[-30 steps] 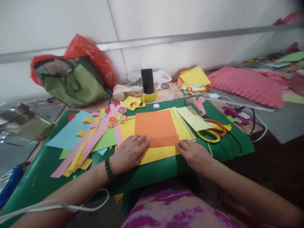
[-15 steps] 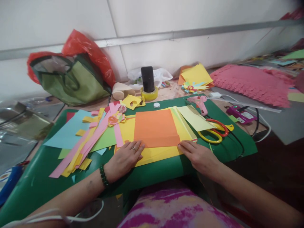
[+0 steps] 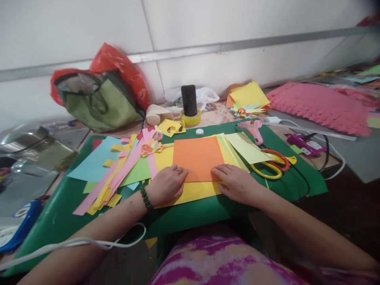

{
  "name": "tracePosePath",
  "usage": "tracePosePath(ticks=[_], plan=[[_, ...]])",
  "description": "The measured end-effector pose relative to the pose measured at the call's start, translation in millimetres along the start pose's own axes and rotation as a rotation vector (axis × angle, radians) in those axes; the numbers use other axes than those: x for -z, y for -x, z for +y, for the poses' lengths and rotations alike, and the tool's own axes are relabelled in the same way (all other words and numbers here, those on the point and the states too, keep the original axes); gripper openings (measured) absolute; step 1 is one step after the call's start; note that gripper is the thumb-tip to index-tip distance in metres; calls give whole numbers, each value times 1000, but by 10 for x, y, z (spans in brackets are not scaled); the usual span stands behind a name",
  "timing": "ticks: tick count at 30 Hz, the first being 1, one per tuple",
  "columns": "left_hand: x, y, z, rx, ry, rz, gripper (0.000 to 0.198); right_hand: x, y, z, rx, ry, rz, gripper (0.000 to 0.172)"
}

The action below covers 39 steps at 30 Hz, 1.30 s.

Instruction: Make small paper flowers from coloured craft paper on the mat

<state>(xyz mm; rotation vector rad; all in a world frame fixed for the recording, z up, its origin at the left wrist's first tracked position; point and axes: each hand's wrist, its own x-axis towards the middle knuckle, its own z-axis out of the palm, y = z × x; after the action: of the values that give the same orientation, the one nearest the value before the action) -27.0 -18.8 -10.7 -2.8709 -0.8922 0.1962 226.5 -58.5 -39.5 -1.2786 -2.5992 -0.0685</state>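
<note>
A sheet of orange paper [image 3: 198, 158] lies over yellow paper [image 3: 197, 194] in front of me. My left hand [image 3: 170, 181] holds its lower left corner, with the fingers on top and the thumb by the near edge. At the lower right corner, my right hand [image 3: 236, 181] grips the same sheet, its fingertips over the paper and its thumb below the edge. A paper flower [image 3: 151, 149] and several pink and yellow paper strips [image 3: 118, 174] lie left of the sheet.
Scissors [image 3: 271, 170] and a pink glue gun [image 3: 253, 130] lie to the right on the green mat [image 3: 142, 225]. Behind stand a phone [image 3: 189, 99], a tape roll [image 3: 191, 118] and a green bag [image 3: 103, 103]. A white cable [image 3: 89, 240] crosses my left forearm.
Both hands have moved inward onto the orange paper's lower corners. The folded-looking band along its near edge no longer shows. The view has shifted slightly.
</note>
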Motion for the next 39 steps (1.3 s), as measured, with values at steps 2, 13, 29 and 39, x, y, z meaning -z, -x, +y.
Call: tracePosePath(ticks=[2,13,29,39], plan=[[-6,-26,19,-17,-29,-1,22,-53,-30,7,1,38,-7,39],[-68,89,-71,-47,41,75,37,-10,84,-5,33,-29,95,33],[-278,-8,-228,267,471,229,45,-170,7,256,-465,-411,132,41],[-217,47,-76,26,-97,377,32,-77,5,107,-6,197,169,36]])
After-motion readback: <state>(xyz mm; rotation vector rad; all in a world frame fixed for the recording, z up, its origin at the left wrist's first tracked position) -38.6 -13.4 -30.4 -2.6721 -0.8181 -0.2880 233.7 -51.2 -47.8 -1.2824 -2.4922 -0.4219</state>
